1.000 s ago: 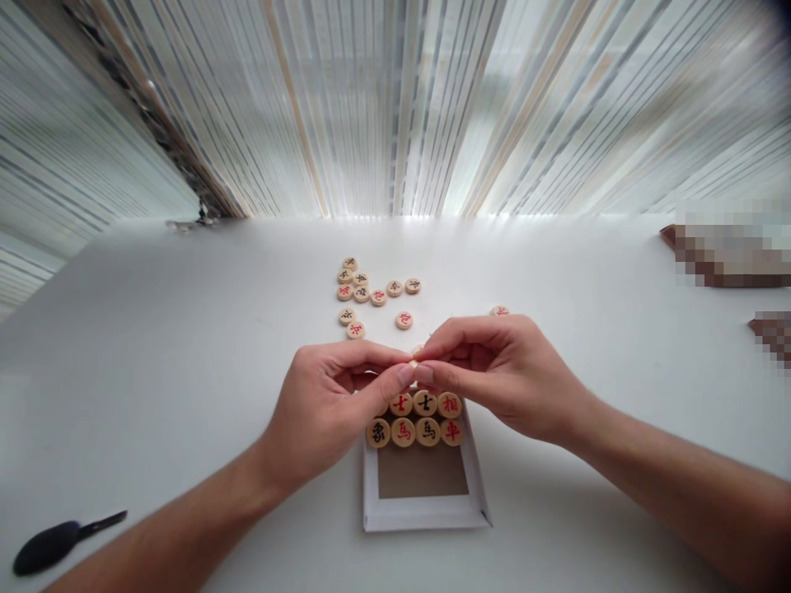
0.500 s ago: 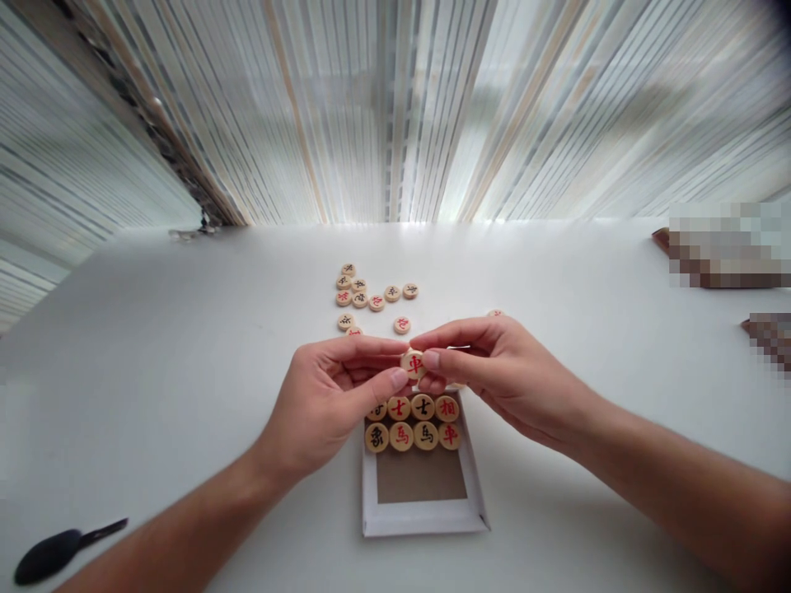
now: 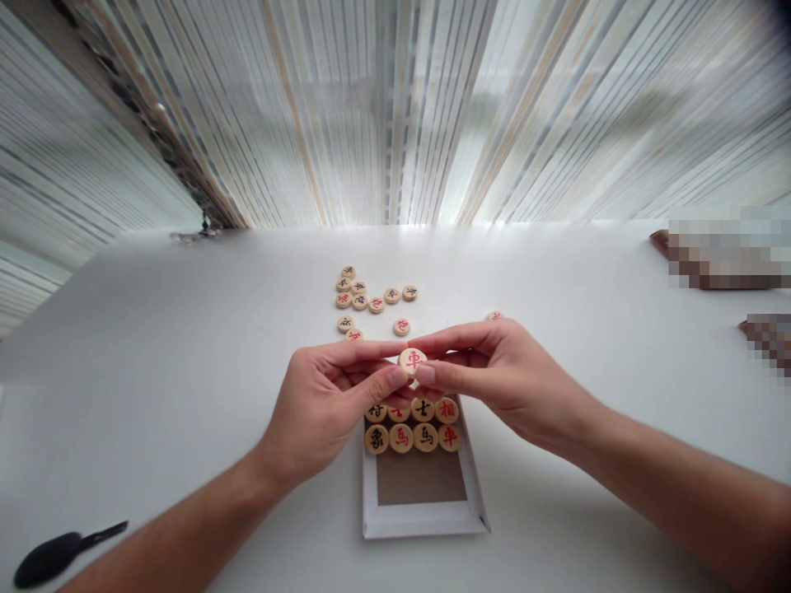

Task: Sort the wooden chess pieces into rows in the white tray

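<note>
Between both hands, above the far part of the box, a round wooden xiangqi piece (image 3: 412, 361) with a red character faces me. My left hand (image 3: 337, 403) pinches its left side with thumb and fingers. From the other side my right hand (image 3: 494, 362) grips it the same way, thumb at its lower right edge. Below lies an open white box (image 3: 426, 523) with a brown bottom. Rows of pieces with red and black characters lie in it, among them a black-marked piece (image 3: 426, 438) and a red-marked piece (image 3: 449, 437). My hands hide the box's far end.
Several loose pieces (image 3: 359, 301) are scattered on the white table (image 3: 185, 346) beyond my hands. Another piece (image 3: 494, 316) peeks out behind my right hand. A black brush-like object (image 3: 53, 558) lies front left. Blurred-out objects (image 3: 729, 259) sit at right; a striped curtain (image 3: 383, 107) hangs behind.
The held piece has turned slightly and shifted a little left, with my right thumb now lower on its edge. Both hands stay above the box.
</note>
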A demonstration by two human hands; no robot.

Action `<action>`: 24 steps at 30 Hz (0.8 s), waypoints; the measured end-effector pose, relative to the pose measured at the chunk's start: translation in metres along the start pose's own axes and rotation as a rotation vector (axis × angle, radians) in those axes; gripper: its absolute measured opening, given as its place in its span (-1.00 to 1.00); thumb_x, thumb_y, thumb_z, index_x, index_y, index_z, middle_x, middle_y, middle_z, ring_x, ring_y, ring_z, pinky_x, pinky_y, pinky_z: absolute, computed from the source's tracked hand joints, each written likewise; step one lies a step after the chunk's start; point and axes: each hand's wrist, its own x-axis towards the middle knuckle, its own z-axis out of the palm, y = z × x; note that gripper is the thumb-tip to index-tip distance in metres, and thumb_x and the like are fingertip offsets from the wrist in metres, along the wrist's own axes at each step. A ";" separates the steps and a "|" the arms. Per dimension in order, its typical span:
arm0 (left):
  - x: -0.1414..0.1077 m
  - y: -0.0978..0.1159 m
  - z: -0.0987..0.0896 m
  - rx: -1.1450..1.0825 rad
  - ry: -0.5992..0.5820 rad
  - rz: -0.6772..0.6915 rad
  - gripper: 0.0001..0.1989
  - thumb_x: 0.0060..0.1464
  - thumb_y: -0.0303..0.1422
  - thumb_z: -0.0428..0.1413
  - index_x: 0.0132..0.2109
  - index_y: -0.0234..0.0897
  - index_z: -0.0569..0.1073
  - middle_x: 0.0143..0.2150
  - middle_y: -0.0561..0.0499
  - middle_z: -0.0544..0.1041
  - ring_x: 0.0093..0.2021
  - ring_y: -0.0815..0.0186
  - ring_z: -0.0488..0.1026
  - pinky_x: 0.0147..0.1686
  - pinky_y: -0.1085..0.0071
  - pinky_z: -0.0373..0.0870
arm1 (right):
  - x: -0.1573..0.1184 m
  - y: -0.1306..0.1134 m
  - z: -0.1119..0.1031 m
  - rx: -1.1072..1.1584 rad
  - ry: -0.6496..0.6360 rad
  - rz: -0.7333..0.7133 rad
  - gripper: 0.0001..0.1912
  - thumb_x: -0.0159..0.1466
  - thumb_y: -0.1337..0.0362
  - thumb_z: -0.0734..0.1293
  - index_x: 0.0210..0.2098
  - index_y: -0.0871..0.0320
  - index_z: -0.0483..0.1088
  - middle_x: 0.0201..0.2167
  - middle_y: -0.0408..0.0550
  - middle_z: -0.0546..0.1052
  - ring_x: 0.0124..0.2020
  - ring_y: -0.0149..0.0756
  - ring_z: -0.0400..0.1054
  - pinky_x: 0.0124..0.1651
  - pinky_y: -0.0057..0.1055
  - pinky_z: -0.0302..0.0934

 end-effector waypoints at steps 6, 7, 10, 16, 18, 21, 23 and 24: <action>-0.005 -0.005 0.002 0.116 0.008 0.109 -0.77 0.11 -0.42 0.43 -0.05 -0.20 0.76 -0.19 -0.04 0.79 -0.22 0.17 0.77 -0.17 0.40 0.78 | -0.001 0.001 0.002 -0.098 0.043 0.005 -0.54 0.01 0.15 0.73 -0.10 0.10 0.74 -0.29 0.02 0.75 -0.21 -0.11 0.66 -0.09 -0.26 0.57; -0.005 -0.006 0.002 0.151 0.008 0.147 -0.76 0.13 -0.45 0.41 -0.04 -0.19 0.76 -0.17 -0.03 0.79 -0.19 0.19 0.77 -0.15 0.43 0.77 | -0.001 0.001 0.002 -0.107 0.053 0.019 -0.54 0.00 0.17 0.73 -0.11 0.10 0.74 -0.30 0.02 0.75 -0.22 -0.13 0.65 -0.13 -0.30 0.55; -0.008 -0.010 0.002 0.267 -0.012 0.276 -0.71 0.14 -0.54 0.38 -0.02 -0.16 0.75 -0.12 0.00 0.78 -0.17 0.26 0.76 -0.13 0.51 0.74 | -0.001 0.002 0.002 -0.115 0.087 0.061 -0.59 -0.07 0.22 0.76 -0.23 0.15 0.73 -0.40 -0.02 0.71 -0.37 -0.27 0.58 -0.34 -0.44 0.44; -0.007 -0.012 0.001 0.380 -0.070 0.491 -0.60 0.07 -0.67 0.38 0.00 -0.15 0.73 -0.17 0.08 0.78 -0.24 0.40 0.73 -0.14 0.64 0.69 | -0.002 0.001 0.002 -0.059 0.046 0.103 -0.66 -0.03 0.19 0.74 -0.40 0.20 0.65 -0.52 -0.10 0.63 -0.51 -0.41 0.42 -0.45 -0.50 0.28; -0.007 -0.012 0.000 0.372 -0.070 0.485 -0.60 0.08 -0.67 0.38 -0.01 -0.13 0.73 -0.15 0.09 0.78 -0.23 0.42 0.73 -0.14 0.66 0.68 | -0.002 0.001 0.002 -0.060 0.025 0.100 -0.69 0.02 0.17 0.72 -0.40 0.21 0.65 -0.53 -0.11 0.61 -0.50 -0.42 0.41 -0.43 -0.50 0.26; -0.007 -0.012 0.001 0.327 -0.040 0.449 -0.61 0.08 -0.66 0.39 -0.02 -0.12 0.73 -0.16 0.10 0.78 -0.24 0.41 0.74 -0.16 0.66 0.68 | -0.003 0.000 0.001 -0.031 -0.008 0.093 -0.71 0.10 0.14 0.69 -0.41 0.21 0.66 -0.58 -0.15 0.54 -0.52 -0.45 0.36 -0.44 -0.51 0.23; -0.008 -0.011 0.001 0.294 -0.001 0.427 -0.61 0.05 -0.66 0.40 -0.04 -0.13 0.74 -0.20 0.11 0.78 -0.26 0.41 0.74 -0.18 0.67 0.68 | -0.002 0.000 0.001 0.005 -0.020 0.088 -0.71 0.13 0.11 0.67 -0.40 0.21 0.66 -0.59 -0.16 0.51 -0.53 -0.46 0.33 -0.46 -0.51 0.22; -0.008 -0.011 0.002 0.278 0.017 0.415 -0.61 0.03 -0.65 0.41 -0.05 -0.13 0.75 -0.20 0.11 0.78 -0.27 0.40 0.74 -0.18 0.68 0.68 | -0.002 0.000 0.001 0.022 -0.028 0.086 -0.71 0.14 0.10 0.66 -0.38 0.21 0.67 -0.58 -0.16 0.51 -0.53 -0.46 0.33 -0.47 -0.52 0.23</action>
